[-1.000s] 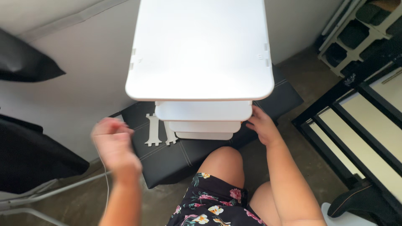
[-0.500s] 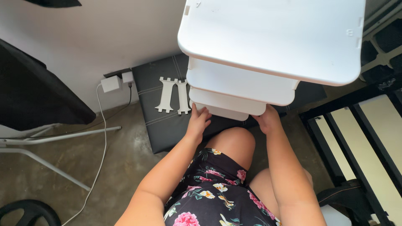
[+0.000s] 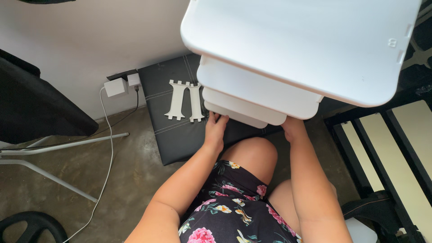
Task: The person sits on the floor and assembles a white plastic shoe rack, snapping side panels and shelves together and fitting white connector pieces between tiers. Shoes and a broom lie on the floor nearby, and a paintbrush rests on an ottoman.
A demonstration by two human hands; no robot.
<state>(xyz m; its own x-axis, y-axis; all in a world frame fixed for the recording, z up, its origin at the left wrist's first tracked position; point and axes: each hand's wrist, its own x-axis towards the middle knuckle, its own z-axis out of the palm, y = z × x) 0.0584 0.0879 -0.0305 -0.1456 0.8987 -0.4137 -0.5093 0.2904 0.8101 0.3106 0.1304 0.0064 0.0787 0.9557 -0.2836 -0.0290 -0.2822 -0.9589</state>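
Note:
A white tiered plastic shelf unit (image 3: pixel 297 49) fills the upper right, seen from above, with lower shelves (image 3: pixel 252 92) stepping out beneath the top. My left hand (image 3: pixel 215 130) reaches under the lowest shelf at its front left, fingers touching its edge. My right hand (image 3: pixel 292 128) holds the underside at the front right, fingers hidden beneath the shelf. The unit stands over a black padded cushion (image 3: pixel 175 135) on the floor. My knee (image 3: pixel 252 155) is between my arms.
Two flat white notched plastic pieces (image 3: pixel 184 101) lie on the cushion left of the shelf. A white plug and cable (image 3: pixel 116 86) sit by the wall. A black chair (image 3: pixel 31 108) with metal legs is at left, a black slatted frame (image 3: pixel 382 157) at right.
My left hand moved from mid-air at the left to the lowest shelf's front edge. The view shifted, so the shelf unit now sits further right in frame.

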